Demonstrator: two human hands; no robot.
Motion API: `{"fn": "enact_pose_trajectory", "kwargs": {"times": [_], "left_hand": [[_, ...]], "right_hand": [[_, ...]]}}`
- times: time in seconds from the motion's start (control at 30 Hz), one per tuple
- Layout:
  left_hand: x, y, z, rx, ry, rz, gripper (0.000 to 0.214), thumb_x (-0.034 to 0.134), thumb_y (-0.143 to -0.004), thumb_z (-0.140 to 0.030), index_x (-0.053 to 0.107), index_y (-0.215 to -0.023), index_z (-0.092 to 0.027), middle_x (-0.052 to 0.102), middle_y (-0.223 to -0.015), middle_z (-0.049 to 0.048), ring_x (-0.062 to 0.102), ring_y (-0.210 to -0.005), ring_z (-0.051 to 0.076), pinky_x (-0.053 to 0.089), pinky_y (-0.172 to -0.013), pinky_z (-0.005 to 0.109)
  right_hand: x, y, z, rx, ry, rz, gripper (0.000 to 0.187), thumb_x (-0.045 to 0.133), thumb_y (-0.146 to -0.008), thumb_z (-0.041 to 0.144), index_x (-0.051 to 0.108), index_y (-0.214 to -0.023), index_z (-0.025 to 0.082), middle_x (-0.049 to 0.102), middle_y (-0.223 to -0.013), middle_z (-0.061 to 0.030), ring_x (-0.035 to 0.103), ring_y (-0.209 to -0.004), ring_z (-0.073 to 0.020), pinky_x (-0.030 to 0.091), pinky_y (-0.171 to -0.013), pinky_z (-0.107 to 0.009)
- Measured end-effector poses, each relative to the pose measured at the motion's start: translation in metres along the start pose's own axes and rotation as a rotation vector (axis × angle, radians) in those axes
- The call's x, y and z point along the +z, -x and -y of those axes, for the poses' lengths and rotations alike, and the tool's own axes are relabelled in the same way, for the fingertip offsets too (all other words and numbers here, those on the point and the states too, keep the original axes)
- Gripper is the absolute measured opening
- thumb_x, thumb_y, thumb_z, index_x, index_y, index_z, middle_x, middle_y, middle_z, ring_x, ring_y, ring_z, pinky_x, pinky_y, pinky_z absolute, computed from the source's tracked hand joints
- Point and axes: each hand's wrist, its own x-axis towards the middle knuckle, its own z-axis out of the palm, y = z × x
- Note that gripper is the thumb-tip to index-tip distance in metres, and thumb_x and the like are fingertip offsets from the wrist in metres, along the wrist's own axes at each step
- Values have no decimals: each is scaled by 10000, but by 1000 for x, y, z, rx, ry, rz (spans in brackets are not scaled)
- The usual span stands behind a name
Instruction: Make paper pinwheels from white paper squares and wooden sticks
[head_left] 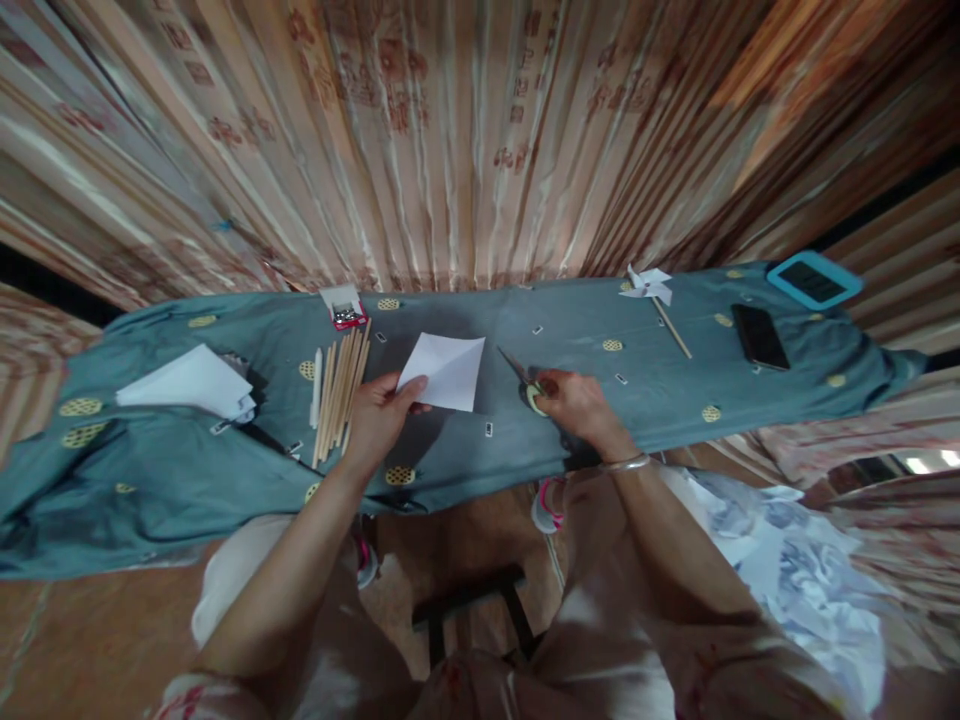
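Note:
Between the thumb and fingers of my left hand (385,408) is a square sheet of white paper (448,372), held by its left edge just above the cloth. A faint crease runs across the sheet. My right hand (577,400) is closed round the handles of a pair of scissors (525,378), whose blades point up and left toward the paper without touching it. Beside my left hand lie several thin wooden sticks (341,390) and a white pencil-like stick (317,388).
A teal patterned cloth (555,330) covers the narrow table. On it are a small red-and-white box of metal bits (347,310), folded white paper (191,385), a paper pinwheel (649,285), a phone (760,336) and a blue-framed tablet (816,280). Crumpled paper (802,570) lies at lower right.

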Motion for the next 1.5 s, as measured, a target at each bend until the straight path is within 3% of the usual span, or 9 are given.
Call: {"fn": "enact_pose_trajectory", "kwargs": {"times": [0.17, 0.3, 0.4, 0.5, 0.6, 0.73, 1.0, 1.33, 1.5], "left_hand": [[9, -22, -3, -5, 47, -78, 299, 807, -601, -430, 734, -665, -147, 699, -600, 26, 616, -495, 137, 501, -495, 244], [4, -24, 6, 16, 65, -159, 338, 828, -592, -455, 743, -691, -143, 693, -607, 14, 606, -515, 125, 520, -509, 239], [-4, -19, 10, -25, 93, -134, 396, 837, -579, -489, 745, -737, -137, 707, -670, 23, 632, -574, 140, 566, -528, 258], [-12, -17, 11, -34, 105, -127, 446, 823, -592, -529, 737, -771, -130, 702, -710, 31, 649, -620, 155, 603, -542, 283], [-17, -18, 11, -31, 96, -139, 458, 813, -604, -533, 725, -794, -126, 683, -706, 22, 646, -622, 157, 617, -546, 289], [-24, -21, 11, -6, 7, -136, 379, 780, -642, -501, 697, -728, -141, 636, -625, -8, 620, -562, 147, 610, -531, 280], [-36, -25, 11, 96, -127, -158, 265, 733, -690, -408, 652, -586, -177, 585, -564, -21, 597, -519, 143, 591, -513, 271], [-22, -20, 4, -95, -32, -145, 112, 749, -678, -267, 714, -611, -184, 661, -591, 10, 616, -521, 160, 584, -499, 288], [-20, -19, 4, -103, 4, -138, 94, 737, -698, -231, 719, -631, -169, 670, -621, 25, 626, -541, 170, 591, -512, 309]], "right_hand": [[19, -9, 0, 114, -993, 80, 424, 761, -631, 317, 727, -1016, 145, 723, -704, -13, 608, -566, -136, 468, -564, -255], [27, -2, 11, 154, -1265, 192, 534, 886, -518, 363, 723, -992, 181, 745, -803, -24, 649, -688, -143, 484, -642, -258], [26, 7, 23, 120, -1288, 275, 512, 841, -631, 514, 718, -1001, 181, 736, -854, -49, 627, -724, -139, 455, -627, -248], [26, 15, 35, -34, -1251, 380, 544, 707, -774, 617, 703, -1068, 159, 711, -860, -66, 573, -697, -133, 426, -595, -258], [31, 19, 46, -169, -1200, 538, 544, 672, -830, 572, 670, -1165, 143, 683, -870, -58, 560, -709, -130, 450, -628, -266], [41, 18, 53, -191, -1150, 672, 513, 666, -852, 510, 654, -1201, 134, 661, -897, -53, 579, -733, -124, 487, -668, -261], [48, 13, 49, -262, -1188, 656, 546, 652, -864, 536, 655, -1220, 122, 669, -883, -66, 556, -706, -114, 437, -601, -239], [46, 12, 53, -180, -1157, 622, 461, 731, -817, 447, 683, -1180, 169, 681, -821, -17, 571, -671, -102, 466, -601, -233], [46, 12, 52, -198, -1164, 628, 448, 755, -800, 438, 697, -1158, 173, 671, -798, -4, 574, -665, -96, 474, -613, -230]]}}
